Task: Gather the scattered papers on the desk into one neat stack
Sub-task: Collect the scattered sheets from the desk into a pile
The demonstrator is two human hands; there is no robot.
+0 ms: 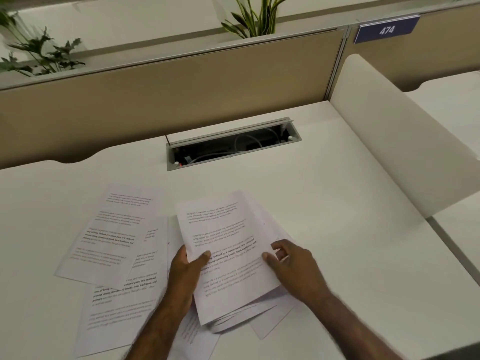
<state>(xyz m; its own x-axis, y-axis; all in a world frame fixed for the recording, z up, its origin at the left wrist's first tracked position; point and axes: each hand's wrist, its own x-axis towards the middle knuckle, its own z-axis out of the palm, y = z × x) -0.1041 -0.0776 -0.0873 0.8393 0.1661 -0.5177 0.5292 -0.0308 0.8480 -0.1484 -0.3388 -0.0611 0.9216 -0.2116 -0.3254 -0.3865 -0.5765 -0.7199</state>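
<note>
Both hands grip the stack [228, 255]: left hand [187, 271] at 9 o'clock, right hand [291, 266] at 3. Loose sheets [104, 242] lie on the surface [337, 203] toward 9 o'clock, long axes pointing about 1 o'clock, nearer the left hand.

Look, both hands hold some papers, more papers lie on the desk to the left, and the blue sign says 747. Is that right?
Not quite: the blue sign says 474, as the head view shows. The rest holds: the left hand and right hand hold some papers, and more papers lie on the desk to the left.
</note>
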